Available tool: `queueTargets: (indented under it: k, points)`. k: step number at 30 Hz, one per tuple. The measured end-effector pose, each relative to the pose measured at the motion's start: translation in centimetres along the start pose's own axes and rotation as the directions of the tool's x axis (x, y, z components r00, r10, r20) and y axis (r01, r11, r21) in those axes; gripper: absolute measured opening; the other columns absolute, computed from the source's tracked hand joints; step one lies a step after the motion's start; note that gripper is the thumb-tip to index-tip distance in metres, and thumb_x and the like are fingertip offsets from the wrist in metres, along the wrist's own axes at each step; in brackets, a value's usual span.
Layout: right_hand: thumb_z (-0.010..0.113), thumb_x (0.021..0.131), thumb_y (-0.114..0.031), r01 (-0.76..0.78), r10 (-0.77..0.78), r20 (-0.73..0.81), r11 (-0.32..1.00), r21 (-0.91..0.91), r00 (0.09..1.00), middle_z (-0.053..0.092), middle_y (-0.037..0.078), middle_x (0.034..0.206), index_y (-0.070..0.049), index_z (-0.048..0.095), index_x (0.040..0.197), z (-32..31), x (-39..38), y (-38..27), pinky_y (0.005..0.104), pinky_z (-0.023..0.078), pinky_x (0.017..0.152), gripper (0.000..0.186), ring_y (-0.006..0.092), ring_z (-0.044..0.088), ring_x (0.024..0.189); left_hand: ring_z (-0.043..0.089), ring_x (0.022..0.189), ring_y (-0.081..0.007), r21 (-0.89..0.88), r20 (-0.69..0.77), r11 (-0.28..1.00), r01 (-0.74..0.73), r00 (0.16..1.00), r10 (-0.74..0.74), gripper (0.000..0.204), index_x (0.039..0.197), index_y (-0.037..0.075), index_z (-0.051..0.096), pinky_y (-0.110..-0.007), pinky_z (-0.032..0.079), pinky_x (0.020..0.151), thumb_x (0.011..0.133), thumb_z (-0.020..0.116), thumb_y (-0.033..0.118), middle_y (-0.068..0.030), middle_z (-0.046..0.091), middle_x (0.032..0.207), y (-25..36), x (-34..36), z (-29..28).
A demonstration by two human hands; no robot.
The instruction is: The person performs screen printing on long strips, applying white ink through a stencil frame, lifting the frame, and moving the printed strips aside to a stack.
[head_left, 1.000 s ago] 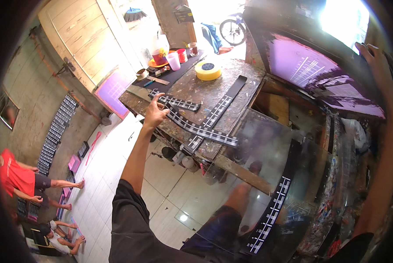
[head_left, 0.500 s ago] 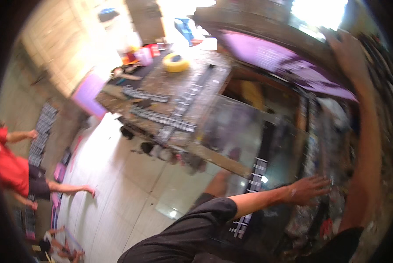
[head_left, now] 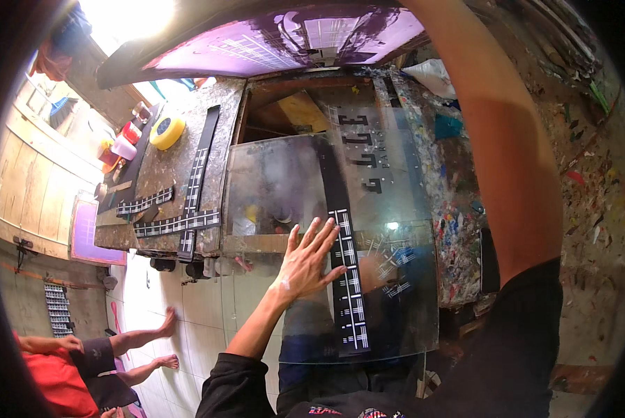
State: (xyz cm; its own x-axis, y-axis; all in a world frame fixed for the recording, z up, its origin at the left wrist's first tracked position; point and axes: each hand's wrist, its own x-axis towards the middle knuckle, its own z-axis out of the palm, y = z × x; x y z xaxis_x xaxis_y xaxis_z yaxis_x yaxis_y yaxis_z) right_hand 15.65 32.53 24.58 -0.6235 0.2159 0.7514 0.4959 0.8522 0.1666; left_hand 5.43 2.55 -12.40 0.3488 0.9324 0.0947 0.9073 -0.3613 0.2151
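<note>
My left hand [head_left: 307, 263] lies with its fingers spread and holds nothing. Its fingertips and thumb touch the left edge of a black strip with white crossed-line print [head_left: 351, 285], laid lengthwise on a glass sheet [head_left: 270, 181]. My right forearm [head_left: 507, 132] stretches up past the top edge, so the right hand itself is out of sight. Beyond the glass, a purple printing screen in a dark frame [head_left: 270, 43] stands tilted up.
More printed black strips [head_left: 199, 164] lie on the wooden table at left, near a roll of yellow tape [head_left: 167, 132] and small containers [head_left: 124, 148]. A paint-spattered surface [head_left: 459, 230] runs along the right. A person in a red shirt [head_left: 58, 380] is at lower left.
My view has turned toward the glass. The left hand has come from right of the strip onto its left edge. My right hand, earlier visible at the screen's frame, has left the picture.
</note>
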Motion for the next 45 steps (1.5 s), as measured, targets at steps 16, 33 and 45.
queueTargets:
  k: [16,33,45]
  points:
    - [0.051,0.097,-0.033,-0.199,0.196,0.075,0.979,0.040,0.978,0.071,0.026,0.104,0.001,0.070,0.113,-1.8,0.1,-1.5,0.0483,0.053,0.089,0.042,0.0417,0.069,0.095,0.025,0.152,-0.0311,-0.096,0.082,0.992,-0.077,0.993,0.085,0.089,0.156,0.008,0.036,-0.054,0.011,0.125,0.090,0.061,0.062,-0.0103,0.034,0.162,-1.9,-0.8,-0.5]
    - [0.050,0.098,-0.044,-0.233,0.230,0.098,0.972,0.020,0.968,0.073,0.022,0.102,-0.004,0.072,0.112,-1.6,0.2,-1.7,0.0490,0.054,0.087,0.047,0.0392,0.070,0.092,0.022,0.153,-0.0364,-0.211,-0.019,0.977,-0.018,1.000,0.014,0.087,0.155,0.002,0.033,-0.054,0.010,0.125,0.093,0.058,0.058,-0.0163,0.033,0.162,-3.6,-1.9,0.9]
    - [0.053,0.099,-0.044,-0.266,0.341,0.311,0.928,-0.259,0.887,0.069,0.026,0.111,-0.008,0.066,0.125,-3.2,-0.7,-5.0,0.0501,0.052,0.090,0.047,0.0412,0.067,0.106,0.042,0.139,-0.0402,-0.980,0.052,0.188,0.061,0.997,-0.051,0.077,0.155,-0.001,0.030,-0.052,0.027,0.118,0.104,0.044,0.055,-0.0299,0.045,0.146,3.7,14.6,1.0]
